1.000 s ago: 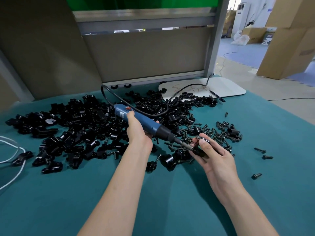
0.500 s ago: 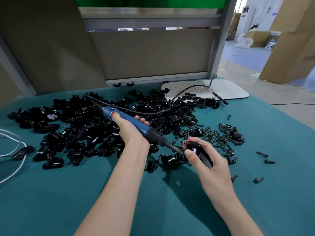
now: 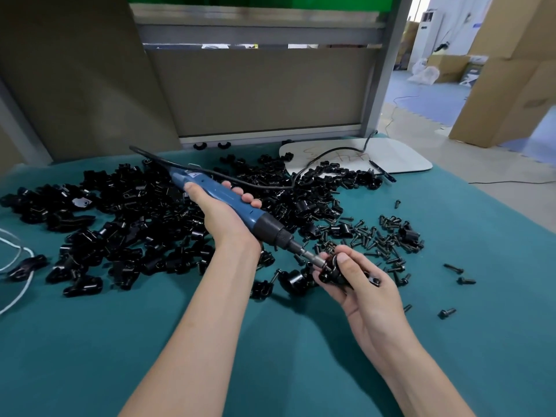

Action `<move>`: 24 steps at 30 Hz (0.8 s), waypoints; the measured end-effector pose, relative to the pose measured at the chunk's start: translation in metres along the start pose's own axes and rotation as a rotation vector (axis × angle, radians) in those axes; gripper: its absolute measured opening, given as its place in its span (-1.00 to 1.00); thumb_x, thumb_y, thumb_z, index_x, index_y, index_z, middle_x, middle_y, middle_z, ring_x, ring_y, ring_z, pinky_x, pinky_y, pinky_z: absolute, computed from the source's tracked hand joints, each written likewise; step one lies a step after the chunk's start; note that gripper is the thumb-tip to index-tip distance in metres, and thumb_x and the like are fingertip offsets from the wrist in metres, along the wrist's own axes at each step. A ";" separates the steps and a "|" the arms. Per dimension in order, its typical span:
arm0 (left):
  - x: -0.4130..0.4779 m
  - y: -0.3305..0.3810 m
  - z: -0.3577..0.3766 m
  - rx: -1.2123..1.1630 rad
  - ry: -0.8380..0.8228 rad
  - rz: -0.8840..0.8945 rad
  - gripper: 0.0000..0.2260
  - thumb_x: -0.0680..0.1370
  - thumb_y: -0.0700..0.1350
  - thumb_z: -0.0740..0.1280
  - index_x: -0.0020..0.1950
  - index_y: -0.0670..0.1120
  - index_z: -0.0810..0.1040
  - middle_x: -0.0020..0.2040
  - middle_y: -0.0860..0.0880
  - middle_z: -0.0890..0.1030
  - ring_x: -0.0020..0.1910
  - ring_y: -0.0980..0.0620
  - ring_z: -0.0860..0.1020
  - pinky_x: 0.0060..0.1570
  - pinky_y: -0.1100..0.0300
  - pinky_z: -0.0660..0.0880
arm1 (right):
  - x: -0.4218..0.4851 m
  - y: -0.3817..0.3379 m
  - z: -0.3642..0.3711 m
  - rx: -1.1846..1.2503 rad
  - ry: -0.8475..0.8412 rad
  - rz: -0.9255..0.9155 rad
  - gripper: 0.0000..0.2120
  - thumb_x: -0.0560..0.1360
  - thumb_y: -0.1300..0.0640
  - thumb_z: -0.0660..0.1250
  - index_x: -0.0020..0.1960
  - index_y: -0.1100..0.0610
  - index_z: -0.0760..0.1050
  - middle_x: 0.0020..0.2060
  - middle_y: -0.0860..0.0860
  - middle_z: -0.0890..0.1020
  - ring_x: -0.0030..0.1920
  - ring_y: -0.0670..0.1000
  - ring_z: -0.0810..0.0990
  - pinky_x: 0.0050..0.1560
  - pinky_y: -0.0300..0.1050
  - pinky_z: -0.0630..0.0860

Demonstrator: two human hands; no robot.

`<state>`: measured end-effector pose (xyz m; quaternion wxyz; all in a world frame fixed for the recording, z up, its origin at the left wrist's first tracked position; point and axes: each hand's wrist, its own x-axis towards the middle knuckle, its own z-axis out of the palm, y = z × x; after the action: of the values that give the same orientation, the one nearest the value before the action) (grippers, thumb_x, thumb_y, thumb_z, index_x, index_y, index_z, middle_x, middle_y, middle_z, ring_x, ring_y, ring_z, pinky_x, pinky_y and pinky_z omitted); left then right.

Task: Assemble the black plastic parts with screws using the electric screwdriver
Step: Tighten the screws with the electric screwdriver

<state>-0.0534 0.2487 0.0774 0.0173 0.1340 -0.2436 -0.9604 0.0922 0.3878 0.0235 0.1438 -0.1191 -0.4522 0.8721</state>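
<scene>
Both grips clamped: left hand [image 3: 224, 219] aims electric screwdriver [image 3: 267, 227], right hand [image 3: 365, 293] steadies black plastic part [image 3: 332, 274] against bit [image 3: 311, 255], beside screw pile [image 3: 382, 236].

Glossy black plastic parts [image 3: 126, 224] on matt (perhaps felt) teal cloth [image 3: 90, 341]

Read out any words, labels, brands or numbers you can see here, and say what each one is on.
Nothing here reads clearly.
Electric screwdriver: small white label near its cord end, too blurred to read.
White board: brownish scribbles, not legible as words.
Cardboard box: faint dark mark, too blurred to read.
</scene>
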 end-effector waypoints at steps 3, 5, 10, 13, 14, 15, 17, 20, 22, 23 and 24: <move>0.000 -0.004 -0.004 -0.005 0.062 0.000 -0.46 0.55 0.40 0.18 -0.06 -0.10 0.47 -0.40 0.01 0.49 -0.53 0.05 0.46 -0.50 0.24 0.43 | 0.001 0.001 -0.002 -0.018 0.006 -0.032 -0.86 0.45 0.19 0.44 -0.03 0.13 0.74 0.05 0.24 0.73 0.14 0.18 0.72 0.10 0.00 0.67; 0.000 -0.005 -0.006 -0.023 0.090 -0.007 -0.47 0.55 0.40 0.20 -0.06 -0.10 0.47 -0.40 0.01 0.50 -0.53 0.04 0.47 -0.49 0.25 0.44 | 0.002 0.002 -0.002 -0.026 0.012 -0.053 -0.87 0.46 0.19 0.43 -0.04 0.12 0.74 0.04 0.21 0.74 0.14 0.16 0.72 0.13 0.03 0.67; 0.001 -0.004 -0.010 -0.049 0.051 -0.049 -0.43 0.50 0.45 0.20 -0.05 -0.07 0.50 -0.30 0.00 0.59 -0.48 0.03 0.50 -0.45 0.24 0.47 | 0.001 -0.002 0.000 0.036 -0.012 0.011 -0.88 0.45 0.18 0.44 -0.07 0.11 0.74 -0.01 0.20 0.73 0.06 0.14 0.74 -0.02 0.05 0.70; 0.002 -0.001 -0.011 -0.013 0.019 -0.059 -0.43 0.49 0.46 0.19 -0.03 -0.06 0.51 -0.22 -0.01 0.64 -0.45 0.01 0.54 -0.40 0.22 0.51 | 0.002 -0.004 0.000 0.103 -0.019 0.098 -0.83 0.43 0.19 0.46 0.01 0.20 0.68 0.02 0.25 0.72 0.05 0.21 0.74 -0.07 0.03 0.70; 0.002 0.001 -0.011 0.005 0.011 -0.057 -0.44 0.49 0.45 0.19 -0.03 -0.07 0.52 -0.19 -0.02 0.66 -0.41 -0.01 0.58 -0.36 0.19 0.54 | 0.002 -0.004 0.000 0.118 -0.019 0.115 -0.79 0.43 0.20 0.46 0.05 0.23 0.63 0.04 0.28 0.72 0.05 0.22 0.74 -0.08 0.03 0.70; 0.002 0.003 -0.011 0.017 0.003 -0.056 -0.46 0.50 0.42 0.20 -0.03 -0.07 0.54 -0.16 -0.03 0.68 -0.35 -0.04 0.63 -0.32 0.15 0.58 | 0.002 -0.004 0.001 0.122 -0.020 0.128 -0.75 0.42 0.22 0.46 0.08 0.24 0.59 0.05 0.30 0.71 0.05 0.22 0.74 -0.08 0.02 0.70; 0.002 0.007 -0.009 0.023 -0.025 -0.055 -0.49 0.50 0.36 0.22 -0.02 -0.09 0.55 -0.13 -0.06 0.70 -0.25 -0.08 0.69 -0.24 0.10 0.61 | 0.003 -0.003 0.001 0.104 -0.017 0.149 -0.72 0.40 0.23 0.47 0.10 0.25 0.57 0.06 0.32 0.71 0.02 0.21 0.75 -0.09 -0.01 0.70; 0.001 0.008 -0.006 0.040 -0.045 -0.052 -0.55 0.49 0.32 0.23 -0.06 -0.07 0.51 -0.18 -0.03 0.66 -0.40 0.00 0.57 -0.34 0.18 0.53 | 0.005 -0.002 0.001 0.105 0.018 0.156 -0.74 0.38 0.26 0.47 0.05 0.25 0.59 -0.01 0.30 0.72 -0.07 0.19 0.75 -0.15 -0.01 0.70; 0.001 0.006 -0.005 0.049 -0.045 -0.043 -0.56 0.49 0.32 0.24 -0.08 -0.07 0.49 -0.20 -0.01 0.63 -0.44 0.02 0.50 -0.38 0.21 0.47 | 0.006 -0.001 0.000 0.109 0.036 0.153 -0.75 0.36 0.27 0.47 0.03 0.25 0.60 -0.06 0.28 0.72 -0.10 0.18 0.75 -0.17 -0.01 0.70; 0.001 0.006 -0.005 0.052 -0.046 -0.041 -0.56 0.49 0.32 0.24 -0.07 -0.07 0.49 -0.20 -0.01 0.62 -0.44 0.03 0.49 -0.38 0.21 0.47 | 0.006 -0.001 0.000 0.104 0.036 0.152 -0.76 0.36 0.27 0.47 0.02 0.25 0.61 -0.06 0.27 0.72 -0.10 0.18 0.75 -0.16 0.00 0.70; 0.001 0.006 -0.005 0.052 -0.049 -0.042 -0.56 0.49 0.32 0.24 -0.07 -0.07 0.49 -0.19 0.00 0.62 -0.44 0.03 0.49 -0.38 0.21 0.47 | 0.006 -0.001 -0.001 0.099 0.033 0.149 -0.76 0.36 0.27 0.48 0.02 0.25 0.61 -0.07 0.27 0.72 -0.10 0.18 0.75 -0.16 0.00 0.70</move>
<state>-0.0530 0.2412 0.0757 -0.0121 0.1161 -0.2661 -0.9569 0.0869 0.3915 0.0235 0.0915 -0.1594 -0.3961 0.8996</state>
